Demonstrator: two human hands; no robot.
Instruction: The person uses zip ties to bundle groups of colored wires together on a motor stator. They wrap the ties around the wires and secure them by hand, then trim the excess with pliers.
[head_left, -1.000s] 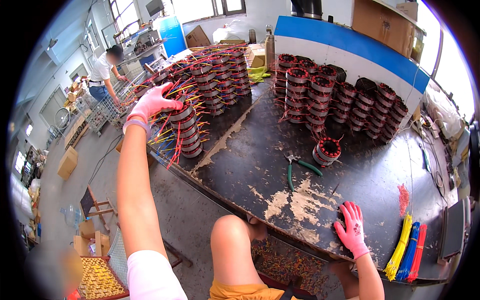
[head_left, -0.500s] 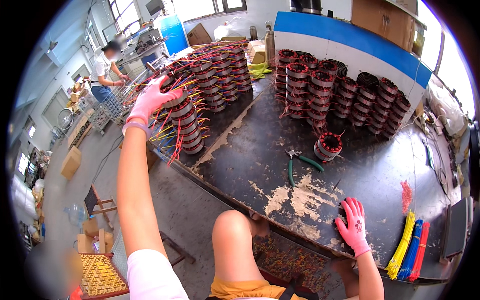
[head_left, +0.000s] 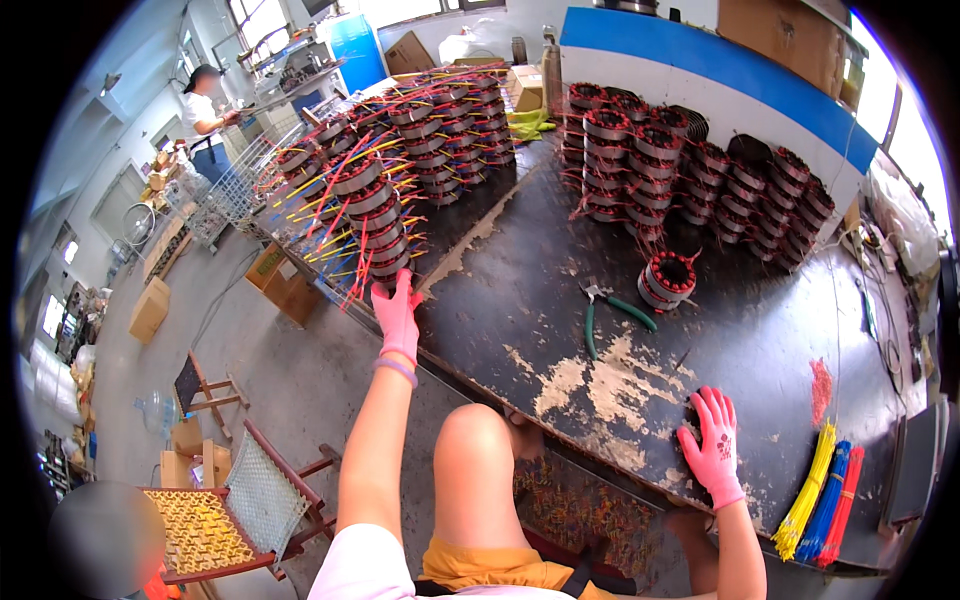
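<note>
My left hand [head_left: 397, 322], in a pink glove, is at the foot of a tall stack of wire-wound motor stators [head_left: 372, 215] near the table's left edge. Its fingers are apart and their tips meet the lowest stator; whether they grip it is hard to see. Yellow, blue and red leads stick out from the stack. My right hand [head_left: 712, 450], also gloved in pink, lies flat on the tabletop with fingers spread, holding nothing. Ahead of it are green-handled pliers [head_left: 618, 312], their jaws apart, and a single stator [head_left: 667, 280] with red windings.
More stator stacks [head_left: 610, 160] stand at the back of the worn black table [head_left: 530, 270]. Yellow, blue and red wire bundles [head_left: 822, 500] lie at the right. A folding chair [head_left: 265, 490] and a cardboard box [head_left: 282, 285] are on the floor at left. Another person [head_left: 205, 125] stands beyond a wire cart.
My left hand has come down from the top of the stator stack to its foot. My right hand keeps its place on the table. The view has shifted slightly.
</note>
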